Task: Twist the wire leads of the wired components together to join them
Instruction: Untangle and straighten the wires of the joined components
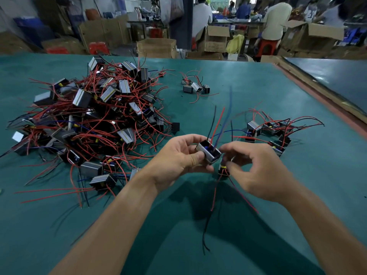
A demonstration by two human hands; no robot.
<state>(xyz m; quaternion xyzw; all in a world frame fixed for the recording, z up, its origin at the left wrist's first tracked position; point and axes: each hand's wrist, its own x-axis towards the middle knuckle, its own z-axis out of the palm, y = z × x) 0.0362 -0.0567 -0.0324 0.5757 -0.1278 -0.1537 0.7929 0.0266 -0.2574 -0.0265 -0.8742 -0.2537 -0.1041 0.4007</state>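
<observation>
My left hand (179, 155) grips a small grey-and-black wired component (209, 153) above the green table; its black, red and blue leads (218, 124) stick upward. My right hand (256, 169) pinches a second, smaller black component with a yellow part (224, 169) just below and right of the first. Red and black leads (214, 197) hang down from it toward me. The two components sit close together, almost touching.
A big pile of the same components with red wires (95, 120) covers the table's left. A small group (195, 87) lies at the far middle, another cluster (272, 133) to the right. The table's right edge (325, 108) runs diagonally. Boxes and people fill the background.
</observation>
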